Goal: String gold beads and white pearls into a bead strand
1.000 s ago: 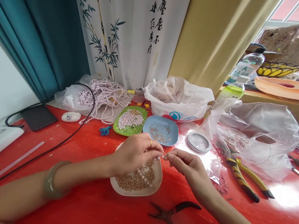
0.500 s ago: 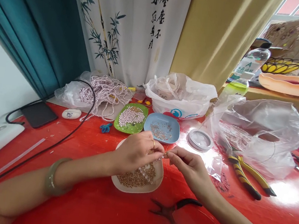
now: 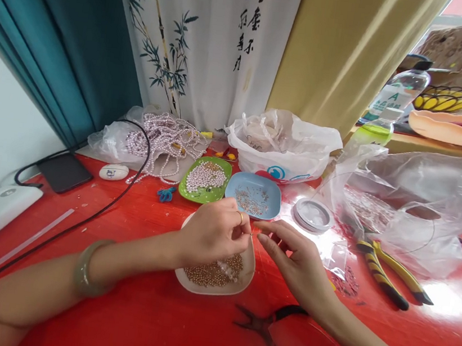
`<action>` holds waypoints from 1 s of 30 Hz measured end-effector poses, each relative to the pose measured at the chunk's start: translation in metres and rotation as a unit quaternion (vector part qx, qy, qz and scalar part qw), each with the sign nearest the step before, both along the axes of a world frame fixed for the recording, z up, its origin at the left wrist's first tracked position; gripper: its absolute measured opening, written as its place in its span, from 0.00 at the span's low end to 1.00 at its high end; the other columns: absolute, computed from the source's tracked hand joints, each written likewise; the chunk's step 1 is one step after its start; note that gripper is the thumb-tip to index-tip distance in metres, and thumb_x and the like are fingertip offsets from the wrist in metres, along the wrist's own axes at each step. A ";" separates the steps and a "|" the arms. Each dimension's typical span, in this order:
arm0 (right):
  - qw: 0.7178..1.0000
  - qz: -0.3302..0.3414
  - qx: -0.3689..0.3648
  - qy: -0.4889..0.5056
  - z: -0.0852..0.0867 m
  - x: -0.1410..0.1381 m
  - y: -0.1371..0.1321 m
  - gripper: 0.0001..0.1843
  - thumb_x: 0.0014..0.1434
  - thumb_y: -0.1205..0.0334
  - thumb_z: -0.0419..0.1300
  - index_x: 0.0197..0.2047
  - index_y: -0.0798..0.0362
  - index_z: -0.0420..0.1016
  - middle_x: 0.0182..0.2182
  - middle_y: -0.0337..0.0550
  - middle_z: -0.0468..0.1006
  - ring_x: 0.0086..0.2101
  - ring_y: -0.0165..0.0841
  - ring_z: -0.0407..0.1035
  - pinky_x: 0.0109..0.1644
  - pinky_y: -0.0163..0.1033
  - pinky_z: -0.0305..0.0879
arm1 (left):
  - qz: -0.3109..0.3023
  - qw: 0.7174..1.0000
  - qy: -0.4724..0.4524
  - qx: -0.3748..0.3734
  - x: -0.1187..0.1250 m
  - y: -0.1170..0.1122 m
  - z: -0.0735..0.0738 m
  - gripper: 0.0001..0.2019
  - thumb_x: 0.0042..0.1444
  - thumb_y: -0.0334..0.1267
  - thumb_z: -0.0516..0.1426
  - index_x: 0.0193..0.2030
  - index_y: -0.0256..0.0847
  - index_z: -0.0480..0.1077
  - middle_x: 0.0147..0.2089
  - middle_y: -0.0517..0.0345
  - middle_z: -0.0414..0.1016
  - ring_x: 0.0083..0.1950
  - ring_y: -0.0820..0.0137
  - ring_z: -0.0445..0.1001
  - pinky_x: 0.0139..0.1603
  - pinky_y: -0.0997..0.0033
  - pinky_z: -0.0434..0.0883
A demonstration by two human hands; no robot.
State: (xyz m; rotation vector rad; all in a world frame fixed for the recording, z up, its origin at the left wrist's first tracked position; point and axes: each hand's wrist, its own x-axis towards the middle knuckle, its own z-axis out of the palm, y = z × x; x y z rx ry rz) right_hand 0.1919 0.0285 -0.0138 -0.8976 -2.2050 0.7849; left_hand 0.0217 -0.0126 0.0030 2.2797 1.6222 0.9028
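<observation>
My left hand (image 3: 214, 232) is closed in a pinch on a thin pin or wire with small beads, held over a white dish (image 3: 237, 287) of gold beads. It wears a ring, and a jade bangle (image 3: 87, 274) sits on that wrist. My right hand (image 3: 294, 255) is just to the right, fingers stretched out and apart, holding nothing, its fingertips close to the left hand's pinch. Behind the hands lie a green dish (image 3: 205, 178) of pearls and a blue dish (image 3: 253, 195) of small metal findings.
Black pliers (image 3: 265, 328) lie near my right forearm. Yellow-handled pliers (image 3: 392, 273) lie to the right beside a clear plastic bag (image 3: 418, 203). A round wire spool (image 3: 313, 214), a white bag (image 3: 282, 151), pearl strands (image 3: 162, 141), a phone (image 3: 63, 171) and a black cable (image 3: 80, 221) lie on the red table (image 3: 151, 327).
My right hand has let go of the pin and opened its fingers, drawing slightly back. My left hand keeps its pinch. The view shifted a little.
</observation>
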 end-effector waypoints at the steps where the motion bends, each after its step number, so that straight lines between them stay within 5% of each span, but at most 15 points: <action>1: 1.000 -0.016 0.002 0.008 0.000 0.000 0.001 0.09 0.57 0.62 0.51 0.39 0.53 0.70 0.32 0.43 0.73 0.27 0.30 0.65 0.27 0.35 0.61 | 0.005 1.000 -0.012 -0.003 0.000 0.000 -0.001 0.04 0.46 0.31 0.54 0.25 0.38 0.70 0.24 0.58 0.66 0.29 0.72 0.65 0.30 0.72 0.64; 8: 0.996 -0.070 0.051 0.031 0.004 0.009 0.013 0.05 0.57 0.63 0.52 0.33 0.52 0.67 0.26 0.39 0.71 0.25 0.28 0.64 0.27 0.33 0.63 | 0.046 0.997 -0.069 -0.001 -0.001 0.001 -0.001 0.04 0.44 0.30 0.54 0.23 0.38 0.68 0.25 0.61 0.64 0.26 0.75 0.63 0.26 0.75 0.62; 14: 0.964 -0.045 0.257 0.059 0.028 0.006 0.057 0.04 0.55 0.65 0.54 0.33 0.53 0.70 0.25 0.38 0.74 0.22 0.26 0.63 0.27 0.33 0.60 | 0.039 0.995 -0.090 0.003 -0.003 0.004 -0.003 0.03 0.43 0.28 0.54 0.22 0.38 0.66 0.24 0.62 0.65 0.27 0.75 0.64 0.28 0.75 0.62; 18: 0.952 -0.095 0.262 0.129 0.081 0.004 0.103 0.11 0.58 0.61 0.48 0.30 0.56 0.68 0.23 0.40 0.71 0.21 0.24 0.63 0.26 0.32 0.59 | 0.036 0.994 -0.099 -0.015 -0.002 0.004 -0.006 0.03 0.43 0.28 0.54 0.22 0.38 0.65 0.25 0.62 0.65 0.27 0.75 0.64 0.29 0.74 0.62; 20: 0.951 -0.123 0.170 0.227 0.121 0.009 0.121 0.20 0.61 0.57 0.38 0.31 0.56 0.66 0.22 0.40 0.69 0.19 0.22 0.61 0.21 0.30 0.56 | 0.035 0.994 -0.101 -0.027 -0.001 0.004 -0.008 0.03 0.43 0.29 0.54 0.22 0.39 0.66 0.25 0.62 0.64 0.26 0.75 0.64 0.29 0.74 0.62; 24: 0.960 -0.123 0.167 0.189 0.184 0.022 0.130 0.32 0.60 0.64 0.19 0.37 0.54 0.64 0.28 0.40 0.70 0.27 0.21 0.66 0.24 0.28 0.55 | 0.029 0.993 -0.108 -0.032 0.000 0.005 -0.011 0.03 0.43 0.29 0.54 0.22 0.39 0.66 0.24 0.63 0.63 0.27 0.75 0.64 0.28 0.75 0.62; 27: 0.975 -0.117 0.176 0.073 0.175 0.025 0.109 0.26 0.62 0.59 0.29 0.29 0.51 0.65 0.24 0.40 0.71 0.22 0.25 0.65 0.20 0.31 0.54 | 0.033 0.992 -0.117 -0.035 -0.001 0.006 -0.011 0.04 0.43 0.29 0.54 0.21 0.39 0.65 0.25 0.62 0.64 0.27 0.75 0.64 0.28 0.75 0.61; 30: 0.980 -0.081 0.176 -0.053 0.117 0.031 0.067 0.16 0.55 0.57 0.54 0.18 0.52 0.64 0.14 0.37 0.68 0.16 0.26 0.61 0.19 0.32 0.53 | 0.047 0.990 -0.128 -0.041 -0.001 0.006 -0.009 0.04 0.44 0.29 0.54 0.21 0.38 0.65 0.25 0.62 0.64 0.26 0.75 0.63 0.27 0.75 0.61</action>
